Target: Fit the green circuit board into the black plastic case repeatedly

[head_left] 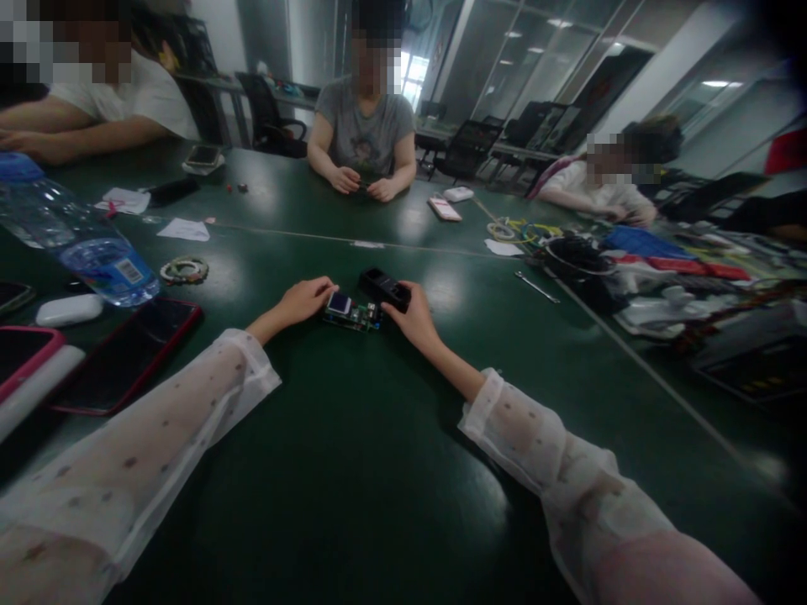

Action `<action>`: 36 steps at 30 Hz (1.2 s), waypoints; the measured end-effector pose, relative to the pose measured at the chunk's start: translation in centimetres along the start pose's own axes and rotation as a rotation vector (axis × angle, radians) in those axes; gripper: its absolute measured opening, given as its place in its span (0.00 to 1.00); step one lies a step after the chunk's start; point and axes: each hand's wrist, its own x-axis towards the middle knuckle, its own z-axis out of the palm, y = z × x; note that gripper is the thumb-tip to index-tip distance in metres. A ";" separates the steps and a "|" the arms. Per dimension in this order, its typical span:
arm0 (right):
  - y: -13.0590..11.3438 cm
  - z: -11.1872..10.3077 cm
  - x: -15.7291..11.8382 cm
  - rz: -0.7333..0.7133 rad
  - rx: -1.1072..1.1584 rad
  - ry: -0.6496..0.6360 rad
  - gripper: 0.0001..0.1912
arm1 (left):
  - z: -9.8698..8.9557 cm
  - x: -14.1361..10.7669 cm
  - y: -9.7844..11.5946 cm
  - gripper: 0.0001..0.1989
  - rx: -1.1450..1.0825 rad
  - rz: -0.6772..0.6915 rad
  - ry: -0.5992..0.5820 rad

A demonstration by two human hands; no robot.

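Note:
A small green circuit board (361, 318) with a little screen (340, 303) is at the middle of the dark green table (353, 470). My left hand (307, 299) has its fingers closed on the board's left end, beside the screen. Just behind the board is a black plastic case (380, 286). My right hand (413, 316) grips the right end of this case between thumb and fingers, with the thumb close to the board's right end. Both wrists come out of sheer white dotted sleeves.
On the left are a water bottle (107, 256), a red-edged phone (135, 353), a white case (69, 310) and a bracelet (184, 270). A wrench (537, 286) and a heap of cables (577, 256) lie right. Several people sit around the table.

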 end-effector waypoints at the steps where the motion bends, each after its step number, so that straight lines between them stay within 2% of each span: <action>1: 0.1 0.1 0.0 -0.003 -0.001 0.000 0.28 | 0.0 0.0 0.1 0.17 0.013 0.003 -0.008; 8: 0.2 0.3 0.2 -0.025 -0.029 0.005 0.27 | -0.3 -0.5 0.4 0.18 0.062 0.023 -0.034; 19: 0.0 0.3 0.0 -0.001 -0.039 0.018 0.26 | -0.3 -0.6 0.3 0.17 0.022 0.020 -0.038; 22: -1.0 -0.3 -0.3 -0.014 0.014 0.070 0.28 | -0.3 -0.7 0.3 0.18 -0.013 0.038 -0.012; 26: -3.6 -1.2 -1.6 -0.144 0.038 0.133 0.31 | -0.4 -0.9 0.1 0.20 -0.101 0.032 0.095; 31: -6.4 -1.0 -3.4 -0.352 0.043 -0.037 0.31 | -0.3 -0.4 -0.6 0.19 -0.248 -0.014 0.274; 33: -6.7 -0.8 -3.6 -0.420 0.077 -0.089 0.30 | -0.3 -0.1 -0.8 0.18 -0.336 -0.070 0.285; 36: -6.6 -0.7 -3.4 -0.400 0.110 -0.100 0.29 | -0.3 0.1 -1.2 0.18 -0.426 -0.095 0.253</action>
